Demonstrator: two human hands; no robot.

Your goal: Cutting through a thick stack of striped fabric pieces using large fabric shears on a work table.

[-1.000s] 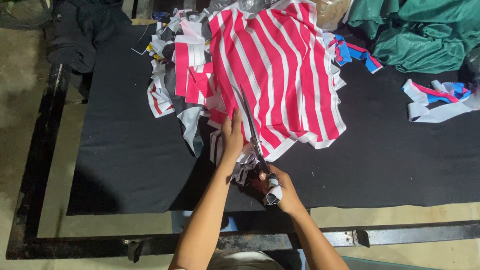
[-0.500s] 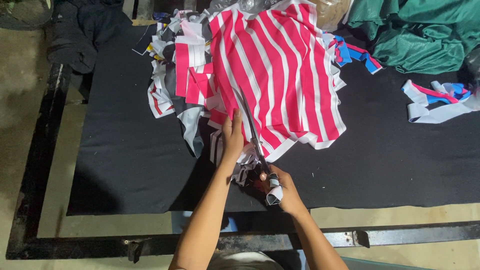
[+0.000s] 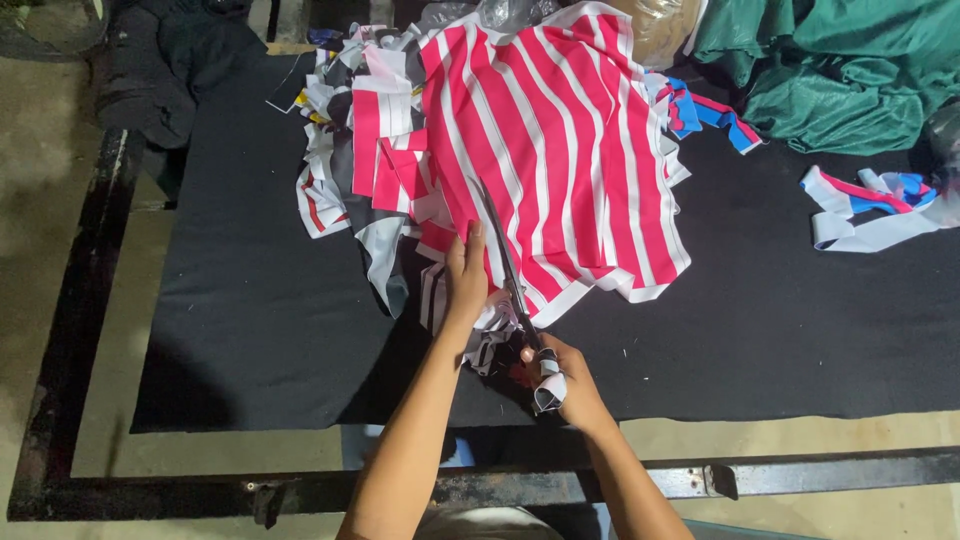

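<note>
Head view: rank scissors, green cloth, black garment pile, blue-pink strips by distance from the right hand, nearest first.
From the right hand:
1. Scissors: in its grip, blades running up the striped fabric.
2. Blue-pink strips: right side of the table.
3. Green cloth: top right corner.
4. Black garment pile: top left corner.
</note>
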